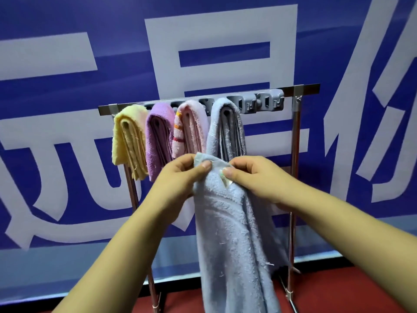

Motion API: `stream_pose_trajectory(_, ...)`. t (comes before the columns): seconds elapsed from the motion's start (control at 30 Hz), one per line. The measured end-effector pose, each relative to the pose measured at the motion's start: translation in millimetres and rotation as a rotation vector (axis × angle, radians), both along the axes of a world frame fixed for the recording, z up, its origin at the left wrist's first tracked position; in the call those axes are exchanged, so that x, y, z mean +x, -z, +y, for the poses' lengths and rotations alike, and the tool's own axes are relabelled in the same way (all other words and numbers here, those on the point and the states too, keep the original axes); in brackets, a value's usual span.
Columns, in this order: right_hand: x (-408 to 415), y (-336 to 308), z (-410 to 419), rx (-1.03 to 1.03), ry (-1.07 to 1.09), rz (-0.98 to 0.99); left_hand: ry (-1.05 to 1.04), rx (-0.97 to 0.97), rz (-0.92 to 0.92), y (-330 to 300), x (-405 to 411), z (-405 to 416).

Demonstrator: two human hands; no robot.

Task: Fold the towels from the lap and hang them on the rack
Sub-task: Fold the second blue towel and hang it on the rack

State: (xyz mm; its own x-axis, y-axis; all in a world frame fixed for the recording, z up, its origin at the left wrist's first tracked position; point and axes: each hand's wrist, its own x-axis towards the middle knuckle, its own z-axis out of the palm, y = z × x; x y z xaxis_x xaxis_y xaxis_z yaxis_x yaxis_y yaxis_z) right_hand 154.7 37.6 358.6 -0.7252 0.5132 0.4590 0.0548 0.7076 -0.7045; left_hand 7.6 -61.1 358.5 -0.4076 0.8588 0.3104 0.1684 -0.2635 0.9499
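Observation:
A light blue towel (228,233) hangs down in front of me, held by its top edge. My left hand (180,175) pinches the upper left corner and my right hand (252,175) pinches the edge beside it, near a small label. Behind stands a metal rack (300,89) with a grey hook strip (261,101). Folded towels hang from its hooks: a yellow towel (128,138), a purple towel (158,136), a pink towel (191,129) and a grey-blue towel (228,127). My lap is out of view.
A blue banner with large white characters (216,53) fills the wall behind the rack. The rack's legs (292,233) stand on a red floor (338,288). The hooks at the right end of the strip hold nothing.

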Motion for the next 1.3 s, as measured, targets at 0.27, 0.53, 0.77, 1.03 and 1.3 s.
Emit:
stream_pose_trajectory(0.27,29.9,-1.8,30.5,0.33,0.027,-0.462,-0.261,0.196,-0.098,-24.0,-29.3,-11.1)
stream_pose_trajectory(0.53,67.2,16.0,76.3,0.312,0.219,-0.599,-0.397,0.234,-0.116,-15.5,-59.4,-21.1)
stream_pose_trajectory(0.77,81.4,30.3,99.3,-0.317,0.194,0.019,-0.448,0.265,-0.14,-0.9,-82.0,-28.7)
stream_pose_trajectory(1.03,61.8,51.3,101.3,-0.992,0.027,0.567,-0.453,0.293,-0.413,17.3,-95.4,-20.7)
stream_pose_trajectory(1.3,38.7,41.4,67.5,-1.103,0.222,0.692,-0.63,0.222,-0.408,38.8,-71.1,-12.0)
